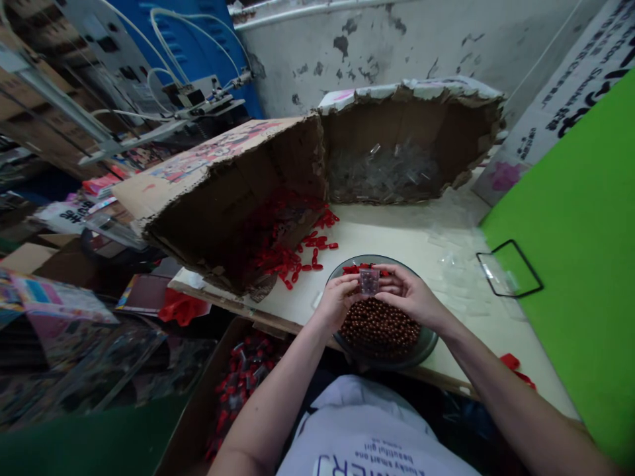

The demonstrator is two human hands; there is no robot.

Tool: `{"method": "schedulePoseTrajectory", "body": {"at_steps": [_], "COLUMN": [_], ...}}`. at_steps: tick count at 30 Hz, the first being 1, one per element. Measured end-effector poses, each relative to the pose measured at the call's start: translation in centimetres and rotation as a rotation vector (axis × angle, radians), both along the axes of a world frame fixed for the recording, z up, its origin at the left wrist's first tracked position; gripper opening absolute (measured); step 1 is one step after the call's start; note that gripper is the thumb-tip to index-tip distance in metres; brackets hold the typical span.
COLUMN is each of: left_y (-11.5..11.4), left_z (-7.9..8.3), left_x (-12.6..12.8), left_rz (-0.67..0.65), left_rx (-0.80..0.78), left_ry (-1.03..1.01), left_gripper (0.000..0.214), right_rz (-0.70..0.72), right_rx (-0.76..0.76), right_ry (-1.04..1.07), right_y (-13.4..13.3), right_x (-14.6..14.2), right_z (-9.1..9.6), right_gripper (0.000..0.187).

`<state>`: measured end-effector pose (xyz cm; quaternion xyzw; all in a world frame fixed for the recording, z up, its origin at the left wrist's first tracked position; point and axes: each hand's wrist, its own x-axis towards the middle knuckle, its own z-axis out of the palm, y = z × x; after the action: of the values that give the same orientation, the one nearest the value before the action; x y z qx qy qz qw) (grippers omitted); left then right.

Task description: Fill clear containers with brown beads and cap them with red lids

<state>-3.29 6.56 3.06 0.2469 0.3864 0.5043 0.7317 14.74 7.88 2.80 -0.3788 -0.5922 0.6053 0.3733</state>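
Both my hands meet over a round bowl (426,340) filled with small brown beads (380,327) and a few red caps at its far side. Between them I hold a small clear plastic tube (369,281) with beads inside. My left hand (337,299) pinches it from the left, and my right hand (409,294) grips it from the right with fingers curled around it.
A torn cardboard box (223,192) on its side spills red caps (297,254) onto the pale table (397,231). A second torn box (411,139) behind holds clear tubes. A green panel (585,238) stands on the right. A box of finished pieces (243,377) sits below left.
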Motion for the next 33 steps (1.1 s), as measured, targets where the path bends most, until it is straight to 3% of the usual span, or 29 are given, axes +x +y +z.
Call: {"method": "schedulePoseTrajectory", "body": {"at_steps": [7, 9, 13, 16, 21, 25, 28, 33], "left_y": [-0.3, -0.5, -1.1, -1.9, -3.0, -3.4, -3.6, -3.7], "left_z": [-1.1, -1.5, -2.2, -2.8, -3.6, -3.7, -3.5, -3.1], "left_x": [0.3, -0.5, -1.9, -1.5, 0.0, 0.1, 0.0, 0.2], "left_rz": [0.003, 0.074, 0.200, 0.120, 0.076, -0.002, -0.027, -0.101], "left_rx": [0.181, 0.245, 0.289, 0.330, 0.290, 0.197, 0.178, 0.198], "left_ry": [0.253, 0.327, 0.429, 0.466, 0.403, 0.259, 0.201, 0.267], "left_gripper": [0.028, 0.024, 0.021, 0.021, 0.023, 0.031, 0.034, 0.031], "right_rz": [0.014, -0.078, -0.334, -0.286, -0.307, -0.319, -0.309, -0.254], "right_rx": [0.079, 0.162, 0.334, 0.346, 0.297, 0.293, 0.309, 0.194], "right_ry": [-0.076, -0.241, -0.806, -1.018, -1.130, -1.137, -1.055, -0.463], "right_y": [-0.1, 0.4, 1.7, 2.3, 3.1, 3.2, 2.1, -0.4], "right_x": [0.3, 1.7, 4.5, 4.3, 1.9, 1.8, 2.1, 1.3], "right_z": [-0.7, -1.3, -3.6, -5.7, -8.3, -8.3, -6.8, -2.6], "right_gripper": [0.047, 0.044, 0.030, 0.023, 0.024, 0.023, 0.030, 0.033]}}
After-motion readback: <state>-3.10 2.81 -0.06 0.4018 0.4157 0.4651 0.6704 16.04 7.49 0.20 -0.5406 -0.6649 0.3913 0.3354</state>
